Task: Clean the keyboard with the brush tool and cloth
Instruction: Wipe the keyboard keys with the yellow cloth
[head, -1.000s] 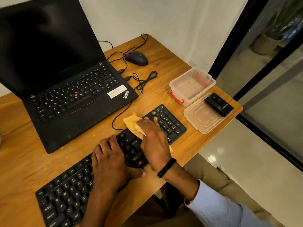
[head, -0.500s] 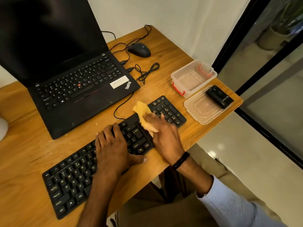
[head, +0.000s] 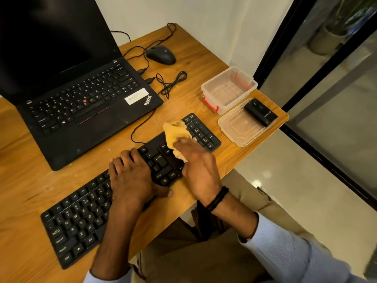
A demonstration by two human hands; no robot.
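Keyboard (head: 81,223): black, full-size, lying slantwise along the near edge of the desk (head: 26,180), number-pad end toward the desk's right edge; its cable loops back toward the laptop.
Cloth (head: 175,132): yellow, bunched up on the keys between the main block and the number pad, its free end sticking out past the fingertips.
Right hand (head: 201,170): on the cloth, palm down, fingers bent over it and gripping it against the keys; the fingertips are motion-blurred. A black wristband (head: 217,198) sits on the wrist, with a pale blue sleeve (head: 285,248) pushed up the forearm.
Left hand (head: 132,176): flat on the middle of the keyboard, fingers straight and slightly spread across the keys, thumb lying along the keyboard's front edge; it holds nothing.
Laptop (head: 85,111): black, lid open, screen dark, on the far left part of the desk just behind the keyboard.
Mouse (head: 161,55): black, near the far edge, beside the laptop, with loose black cables (head: 171,82) between it and the keyboard.
Clear tub (head: 212,92): red clips, standing open by the right edge.
Tub lid (head: 238,129): flat at the near right corner, just beside the tub.
Black oblong tool (head: 261,115): resting on the lid's far end, well apart from both hands.
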